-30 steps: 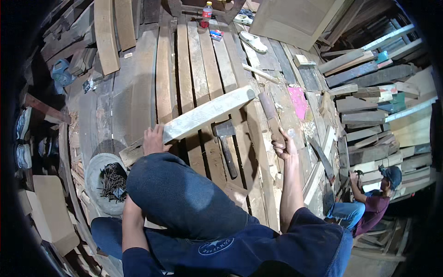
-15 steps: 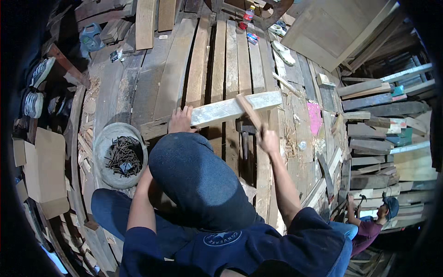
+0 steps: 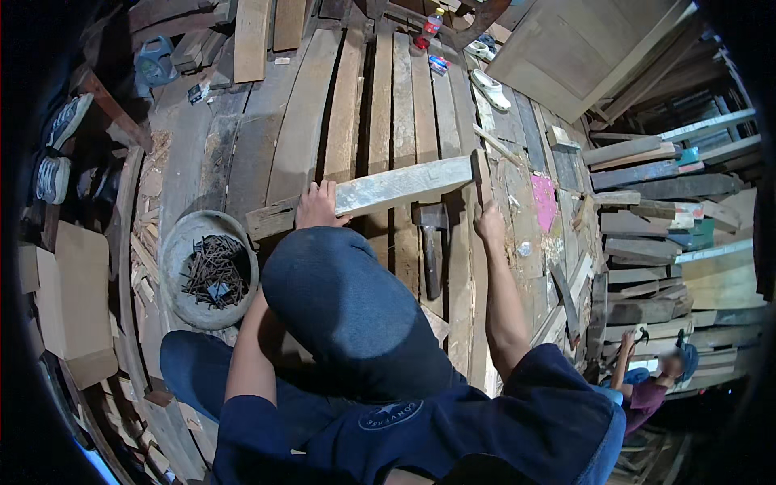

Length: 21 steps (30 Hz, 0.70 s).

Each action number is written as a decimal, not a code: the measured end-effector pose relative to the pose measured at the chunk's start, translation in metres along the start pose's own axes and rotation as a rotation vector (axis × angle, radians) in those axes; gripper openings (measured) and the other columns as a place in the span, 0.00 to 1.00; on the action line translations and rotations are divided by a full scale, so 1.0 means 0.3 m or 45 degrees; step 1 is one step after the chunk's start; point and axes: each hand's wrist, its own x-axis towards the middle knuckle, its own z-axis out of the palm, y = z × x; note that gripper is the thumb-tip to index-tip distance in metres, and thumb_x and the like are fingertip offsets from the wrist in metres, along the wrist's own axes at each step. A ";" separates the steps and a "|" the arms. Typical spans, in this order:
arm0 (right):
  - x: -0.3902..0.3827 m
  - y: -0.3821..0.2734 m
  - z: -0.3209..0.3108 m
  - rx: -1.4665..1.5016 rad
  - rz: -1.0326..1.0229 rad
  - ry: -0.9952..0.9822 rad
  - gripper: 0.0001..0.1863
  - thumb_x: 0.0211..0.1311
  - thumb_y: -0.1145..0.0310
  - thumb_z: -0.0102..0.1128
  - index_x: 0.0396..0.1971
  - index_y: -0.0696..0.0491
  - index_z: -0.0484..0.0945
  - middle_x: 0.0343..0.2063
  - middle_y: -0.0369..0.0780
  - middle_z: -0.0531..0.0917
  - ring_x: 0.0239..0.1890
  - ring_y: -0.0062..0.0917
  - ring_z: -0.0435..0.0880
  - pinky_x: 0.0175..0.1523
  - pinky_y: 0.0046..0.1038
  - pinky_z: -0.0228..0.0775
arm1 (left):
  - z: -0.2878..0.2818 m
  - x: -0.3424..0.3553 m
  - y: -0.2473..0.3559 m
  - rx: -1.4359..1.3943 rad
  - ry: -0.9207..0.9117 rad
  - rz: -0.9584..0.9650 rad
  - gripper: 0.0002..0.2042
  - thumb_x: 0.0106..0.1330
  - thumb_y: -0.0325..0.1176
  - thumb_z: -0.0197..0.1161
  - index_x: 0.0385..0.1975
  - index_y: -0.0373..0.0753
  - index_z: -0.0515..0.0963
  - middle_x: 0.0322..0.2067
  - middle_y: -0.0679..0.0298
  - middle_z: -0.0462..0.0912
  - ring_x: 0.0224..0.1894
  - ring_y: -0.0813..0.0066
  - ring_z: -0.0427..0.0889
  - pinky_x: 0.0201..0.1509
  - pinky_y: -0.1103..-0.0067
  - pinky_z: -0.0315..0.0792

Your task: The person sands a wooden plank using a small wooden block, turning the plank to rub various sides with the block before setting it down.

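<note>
A pale, rough wooden beam (image 3: 404, 184) lies crosswise over the planks in front of my raised knee. Its left end is darker and weathered. My left hand (image 3: 318, 205) grips it near that end, fingers over the top edge. In my right hand (image 3: 488, 221) is a short wooden strip (image 3: 482, 174), held by its lower part and standing against or just beside the beam's right end; I cannot tell whether they touch. Between beam and right forearm, a dark-headed hammer (image 3: 432, 259) rests on the planks, its handle pointing toward me.
A round basin (image 3: 171, 271) full of nails (image 3: 217, 267) stands left of my knee. Gaps run between the floor planks. A cardboard box (image 3: 81, 299) is at far left, stacked lumber (image 3: 647, 242) at right. Another person (image 3: 651, 388) holds a hammer at lower right.
My right hand has moved the wooden strip right, from across the beam to its right end, and turned it more upright. My left hand stays on the beam. More of the hammer shows.
</note>
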 end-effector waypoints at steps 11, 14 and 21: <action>0.058 -0.010 0.020 -0.016 -0.023 -0.047 0.22 0.64 0.54 0.51 0.41 0.61 0.66 0.22 0.59 0.79 0.30 0.55 0.80 0.33 0.51 0.73 | -0.001 0.003 -0.007 0.147 0.043 0.037 0.36 0.43 0.49 0.74 0.49 0.35 0.68 0.43 0.59 0.72 0.48 0.61 0.71 0.56 0.66 0.64; 0.119 0.071 0.108 0.199 -0.034 0.178 0.22 0.64 0.55 0.53 0.38 0.63 0.68 0.23 0.61 0.78 0.30 0.57 0.80 0.33 0.51 0.72 | 0.007 0.052 0.059 0.089 0.100 0.103 0.37 0.43 0.49 0.74 0.50 0.35 0.68 0.43 0.59 0.72 0.49 0.60 0.70 0.57 0.66 0.64; -0.003 0.007 0.101 0.098 -0.248 -0.104 0.21 0.61 0.57 0.56 0.39 0.61 0.67 0.21 0.59 0.79 0.28 0.55 0.80 0.34 0.50 0.74 | -0.008 -0.010 -0.028 0.241 -0.015 -0.029 0.37 0.43 0.54 0.73 0.49 0.35 0.68 0.43 0.61 0.71 0.49 0.61 0.70 0.57 0.66 0.64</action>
